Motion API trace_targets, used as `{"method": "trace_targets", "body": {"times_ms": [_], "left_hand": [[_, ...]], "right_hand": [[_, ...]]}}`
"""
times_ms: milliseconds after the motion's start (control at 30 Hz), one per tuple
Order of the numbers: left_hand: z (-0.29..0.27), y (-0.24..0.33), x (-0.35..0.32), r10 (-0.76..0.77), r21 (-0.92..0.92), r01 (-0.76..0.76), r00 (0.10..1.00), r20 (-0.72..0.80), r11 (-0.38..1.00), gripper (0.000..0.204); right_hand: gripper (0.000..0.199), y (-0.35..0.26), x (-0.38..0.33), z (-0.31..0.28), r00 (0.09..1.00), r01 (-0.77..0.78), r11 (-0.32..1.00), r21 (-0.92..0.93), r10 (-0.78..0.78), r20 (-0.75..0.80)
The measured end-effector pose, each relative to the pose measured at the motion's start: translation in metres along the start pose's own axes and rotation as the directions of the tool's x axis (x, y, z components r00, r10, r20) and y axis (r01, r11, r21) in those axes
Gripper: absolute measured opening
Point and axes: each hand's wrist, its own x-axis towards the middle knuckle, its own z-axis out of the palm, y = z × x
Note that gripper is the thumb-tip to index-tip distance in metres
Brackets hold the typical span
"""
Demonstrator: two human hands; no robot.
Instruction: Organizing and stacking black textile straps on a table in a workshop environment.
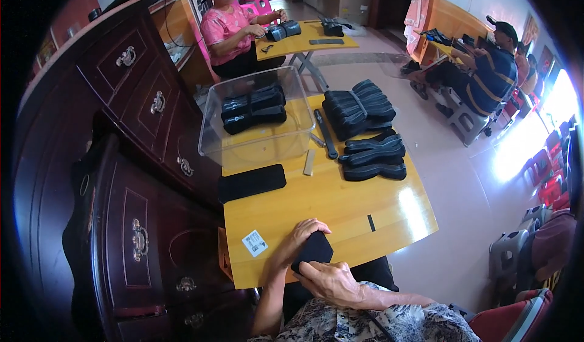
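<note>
Where the yellow table (340, 208) meets the lower edge of the frame, both of the person's hands close on one small black fabric piece (313, 249) at the table's near rim. Left hand (302, 233) lies over its upper left corner with fingers curled down onto it; right hand (328, 281) grips its lower end from below, fingers folded around the cloth. Just left of the hands, a small white label (254, 243) lies flat on the tabletop, and to the right a short black strip (371, 223) lies alone. Further up, left of centre, a flat black pad (251, 182) rests on the table. Right of it sit stacked black curved pieces (372, 157), and between them a slim pale bar (309, 162) and a long dark bar (325, 134). Behind the pad stands a clear plastic bin (255, 117) with black bundles inside. Beyond, a larger heap of black pieces (358, 106) fans out. Dark wooden drawers (140, 104) fill the left side. At the top centre, a person in a pink top (226, 28) works at a second yellow table (307, 38); at the upper right, another person in a striped shirt (490, 71) sits.
</note>
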Motion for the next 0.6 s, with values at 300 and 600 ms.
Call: {"method": "trace_targets", "body": {"times_ms": [300, 600], "left_hand": [[0.002, -0.004, 0.0, 0.002, -0.024, -0.002, 1.0, -0.006, 1.0, 0.022], [0.0, 0.005, 0.001, -0.007, -0.023, 0.007, 1.0, -0.02, 1.0, 0.022]], "right_hand": [[0.018, 0.001, 0.0, 0.0, 1.0, 0.004, 1.0, 0.001, -0.004, 0.014], [0.019, 0.0, 0.001, 0.001, 1.0, 0.008, 1.0, -0.011, -0.008, 0.021]]}}
